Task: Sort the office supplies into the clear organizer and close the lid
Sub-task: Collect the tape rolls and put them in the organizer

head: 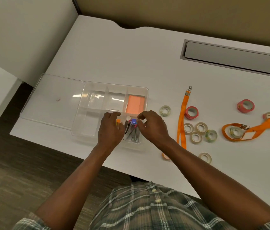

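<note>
The sorting is under way but well short of finished. The clear organizer (96, 100) sits open near the front edge of the white surface (131, 55). Its lid (51, 100) lies flat to its left, with one end apparently under the box, so closing is still to come.

An orange sticky-note pad (135, 104) fills the far right compartment. The near right compartment holds a bundle of pens and metal clips (132, 131), among them something with a blue cap (134, 121). The other compartments look mostly bare.

Both hands are over that near right section. The left hand (110, 128) has its fingers curled at the divider, and the right hand (152, 125) has its fingers and thumb drawn in just beside the blue cap. I cannot tell whether either hand is actually gripping anything.

Plenty waits out on the surface to the right:
- two orange lanyards (182, 122)
- two pink tape rolls (191, 112)
- a scattering of clear tape rolls (197, 131)
- a green-patterned roll (211, 136)

I judge roughly a third of the job done.
</note>
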Action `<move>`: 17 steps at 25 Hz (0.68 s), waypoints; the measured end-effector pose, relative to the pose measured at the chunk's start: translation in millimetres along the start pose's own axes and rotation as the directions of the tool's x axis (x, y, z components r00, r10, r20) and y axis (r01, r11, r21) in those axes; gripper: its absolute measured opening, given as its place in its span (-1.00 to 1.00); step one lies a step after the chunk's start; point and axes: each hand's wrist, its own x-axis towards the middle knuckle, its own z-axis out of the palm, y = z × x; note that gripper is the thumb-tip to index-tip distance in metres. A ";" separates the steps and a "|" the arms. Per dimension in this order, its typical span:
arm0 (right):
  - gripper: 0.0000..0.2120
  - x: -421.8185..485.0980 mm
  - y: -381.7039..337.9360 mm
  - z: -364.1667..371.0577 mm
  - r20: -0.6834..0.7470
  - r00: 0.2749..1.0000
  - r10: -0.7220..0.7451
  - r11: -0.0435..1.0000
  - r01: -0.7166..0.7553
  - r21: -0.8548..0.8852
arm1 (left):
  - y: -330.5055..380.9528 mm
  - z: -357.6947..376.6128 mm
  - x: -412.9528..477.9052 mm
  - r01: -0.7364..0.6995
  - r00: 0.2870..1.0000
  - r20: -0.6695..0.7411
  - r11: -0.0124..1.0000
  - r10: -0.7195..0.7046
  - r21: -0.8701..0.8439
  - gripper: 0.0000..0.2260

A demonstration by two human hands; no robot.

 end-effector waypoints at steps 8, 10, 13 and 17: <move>-0.80 -18.5 117.3 -87.4 -0.253 0.945 0.208 0.963 -0.243 -0.114 | 93.0 62.3 -11.7 -0.387 0.913 0.151 0.922 0.380 0.020 -0.71; -0.78 -30.1 143.6 -102.5 -0.275 0.933 0.231 0.945 -0.282 -0.162 | 113.3 82.6 -17.6 -0.440 0.877 0.224 0.898 0.425 0.019 -0.70; -0.75 -49.8 177.2 -114.9 -0.243 0.930 0.275 0.923 -0.326 -0.202 | 138.7 112.4 -27.4 -0.532 0.807 0.321 0.846 0.497 0.027 -0.71; -0.62 -75.4 209.6 -120.3 -0.149 0.953 0.263 0.913 -0.296 -0.282 | 165.7 149.3 -40.3 -0.634 0.727 0.422 0.765 0.541 0.112 -0.74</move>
